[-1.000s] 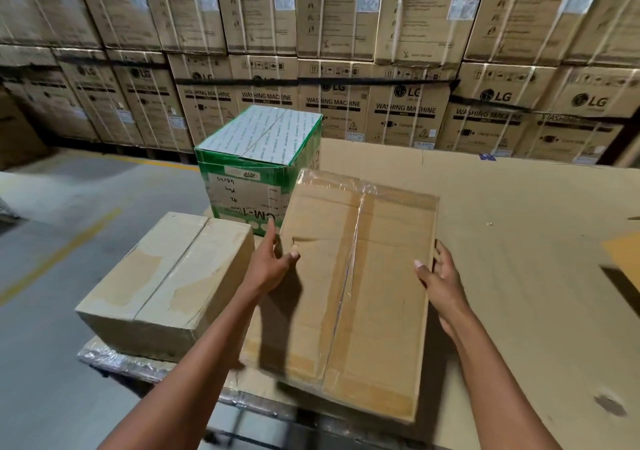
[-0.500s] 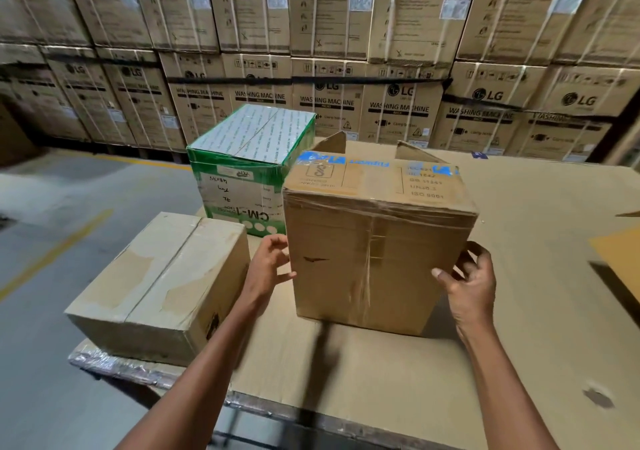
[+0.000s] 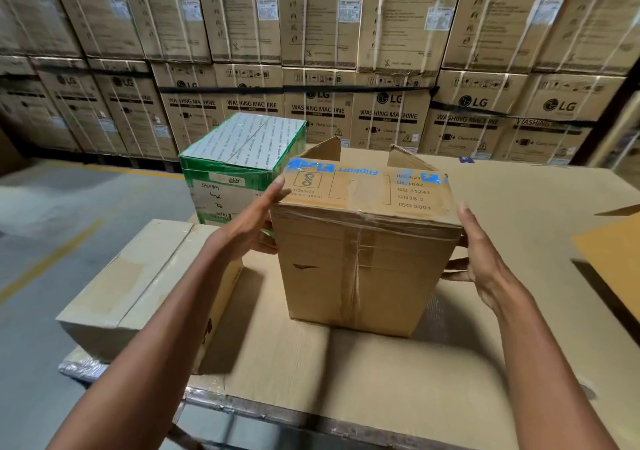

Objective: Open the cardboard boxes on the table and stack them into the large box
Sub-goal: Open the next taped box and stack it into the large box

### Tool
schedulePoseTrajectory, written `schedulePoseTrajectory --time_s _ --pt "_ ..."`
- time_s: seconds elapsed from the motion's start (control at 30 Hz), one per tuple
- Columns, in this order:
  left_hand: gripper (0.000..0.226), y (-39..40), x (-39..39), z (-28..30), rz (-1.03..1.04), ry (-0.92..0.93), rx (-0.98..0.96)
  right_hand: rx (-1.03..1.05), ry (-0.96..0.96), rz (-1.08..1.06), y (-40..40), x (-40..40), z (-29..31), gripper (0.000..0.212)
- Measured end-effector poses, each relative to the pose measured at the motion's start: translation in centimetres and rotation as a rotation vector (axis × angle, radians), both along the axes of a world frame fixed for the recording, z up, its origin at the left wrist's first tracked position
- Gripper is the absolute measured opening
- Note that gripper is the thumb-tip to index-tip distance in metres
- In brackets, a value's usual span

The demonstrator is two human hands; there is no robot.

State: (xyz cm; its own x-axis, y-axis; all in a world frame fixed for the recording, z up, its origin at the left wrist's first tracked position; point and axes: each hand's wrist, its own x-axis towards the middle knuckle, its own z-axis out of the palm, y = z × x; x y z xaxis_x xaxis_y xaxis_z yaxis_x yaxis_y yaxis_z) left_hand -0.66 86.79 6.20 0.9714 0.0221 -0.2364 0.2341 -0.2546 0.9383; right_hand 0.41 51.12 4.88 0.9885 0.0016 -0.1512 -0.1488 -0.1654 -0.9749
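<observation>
A brown taped cardboard box (image 3: 360, 259) with blue printing stands upright on the cardboard-covered table (image 3: 381, 373), in front of me. Two of its top flaps stick up at the back; the near flap is folded down. My left hand (image 3: 249, 221) presses flat against the box's upper left side, fingertips at the top corner. My right hand (image 3: 485, 259) grips the right side, with its fingers along the edge. A green and white box (image 3: 235, 172) stands closed behind on the left. A flat beige taped box (image 3: 138, 283) lies closed at the table's left corner.
Stacked washing machine cartons (image 3: 381, 113) form a wall behind the table. A loose brown cardboard sheet (image 3: 609, 255) lies at the right edge. Grey floor with a yellow line (image 3: 45, 266) runs along the left. The table's near edge is wrapped in plastic film.
The brown box went from lying tilted towards me to standing upright. Both hands then slid up its sides towards the top.
</observation>
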Motion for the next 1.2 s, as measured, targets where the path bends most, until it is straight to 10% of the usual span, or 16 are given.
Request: schedulePoseTrajectory --time_s 0.27,0.67,1.2 --pt "0.036 -0.7 -1.6 -1.6 0.018 -0.091 -0.156 0.126 -0.178 -0.053 -1.2 -1.5 -1.4 0.039" --pt "0.043 -1.1 -6.1 -10.7 -0.038 -0.206 -0.242 0.307 -0.194 -0.096 -2.5 -6.5 -9.0 0.058" --pt "0.060 -4.2 -13.0 -22.0 -0.082 0.119 0.050 -0.025 0.256 -0.168 -2.9 -12.4 -22.7 0.077"
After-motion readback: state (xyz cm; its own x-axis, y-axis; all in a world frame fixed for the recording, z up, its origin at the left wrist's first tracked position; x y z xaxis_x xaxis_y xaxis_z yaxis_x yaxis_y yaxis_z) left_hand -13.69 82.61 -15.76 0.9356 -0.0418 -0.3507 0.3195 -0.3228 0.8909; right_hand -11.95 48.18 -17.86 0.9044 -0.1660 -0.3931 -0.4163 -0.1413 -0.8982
